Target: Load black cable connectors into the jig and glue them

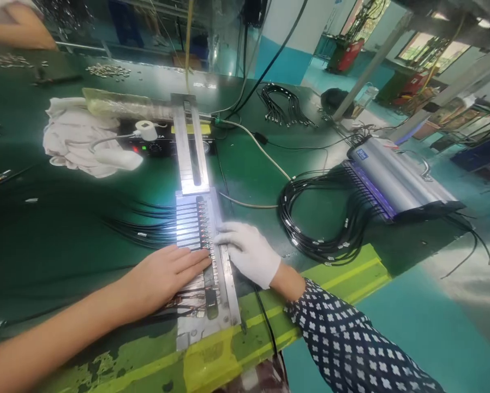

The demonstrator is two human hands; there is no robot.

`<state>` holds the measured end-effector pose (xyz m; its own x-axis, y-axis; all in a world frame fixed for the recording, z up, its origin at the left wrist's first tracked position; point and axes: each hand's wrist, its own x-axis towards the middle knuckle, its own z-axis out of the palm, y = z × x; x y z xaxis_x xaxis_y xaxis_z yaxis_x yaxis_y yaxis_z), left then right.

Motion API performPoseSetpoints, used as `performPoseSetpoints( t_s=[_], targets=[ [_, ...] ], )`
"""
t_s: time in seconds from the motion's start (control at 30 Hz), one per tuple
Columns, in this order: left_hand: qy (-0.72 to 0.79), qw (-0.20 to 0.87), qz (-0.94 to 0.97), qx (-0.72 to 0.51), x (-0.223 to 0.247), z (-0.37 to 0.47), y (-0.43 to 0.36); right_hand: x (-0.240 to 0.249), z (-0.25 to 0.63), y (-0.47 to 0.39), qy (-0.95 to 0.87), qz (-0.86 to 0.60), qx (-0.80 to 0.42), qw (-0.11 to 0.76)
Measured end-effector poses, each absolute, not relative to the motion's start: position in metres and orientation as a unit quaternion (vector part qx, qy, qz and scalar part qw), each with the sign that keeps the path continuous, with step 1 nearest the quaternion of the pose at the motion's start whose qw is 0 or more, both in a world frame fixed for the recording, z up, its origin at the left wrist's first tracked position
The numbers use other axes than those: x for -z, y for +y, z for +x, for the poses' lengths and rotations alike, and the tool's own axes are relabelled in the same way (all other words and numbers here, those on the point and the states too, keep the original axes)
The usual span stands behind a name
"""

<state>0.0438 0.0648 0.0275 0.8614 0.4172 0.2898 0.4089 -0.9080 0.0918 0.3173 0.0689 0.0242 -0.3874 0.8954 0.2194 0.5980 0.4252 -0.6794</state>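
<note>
A metal fixture (233, 305) lies across the bench edge, with a row of black cables (157, 233) laid side by side into its slots. Their stripped ends show small coppery and reddish tips along a dark central strip (210, 299). My bare left hand (163, 275) rests flat over the cables in the middle of the fixture, its fingers stretched toward the strip. From the right, my right hand (251, 254) in a white glove reaches to the fixture's right rail, fingers extended and fingertips touching near the cable ends. Nothing shows held in either hand.
Behind the fixture stand a slotted metal bar (183, 147), a black control box (159, 147) and a white cloth (77, 136). At right, a coil of black cables (286, 213) runs into a silver lamp unit (404, 174) glowing purple. Another person's arm (19, 30) is at far left.
</note>
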Motion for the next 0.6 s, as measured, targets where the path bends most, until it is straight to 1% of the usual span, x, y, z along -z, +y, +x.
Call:
performPoseSetpoints(
  t_s=[0.1, 0.2, 0.43, 0.6],
  targets=[
    [0.204, 0.022, 0.965, -0.164, -0.034, 0.041, 0.065, -0.023, 0.319, 0.057, -0.799, -0.464, -0.24, 0.297],
    [0.247, 0.048, 0.951, -0.179, -0.042, 0.027, 0.053, -0.024, 0.32, 0.047, -0.799, -0.469, -0.226, 0.303],
    [0.348, 0.165, 0.903, -0.192, -0.058, 0.004, 0.017, -0.026, 0.32, 0.044, -0.792, -0.475, -0.222, 0.313],
    [0.397, 0.28, 0.86, -0.156, -0.059, 0.006, 0.015, -0.029, 0.32, 0.044, -0.791, -0.477, -0.225, 0.311]
  ],
)
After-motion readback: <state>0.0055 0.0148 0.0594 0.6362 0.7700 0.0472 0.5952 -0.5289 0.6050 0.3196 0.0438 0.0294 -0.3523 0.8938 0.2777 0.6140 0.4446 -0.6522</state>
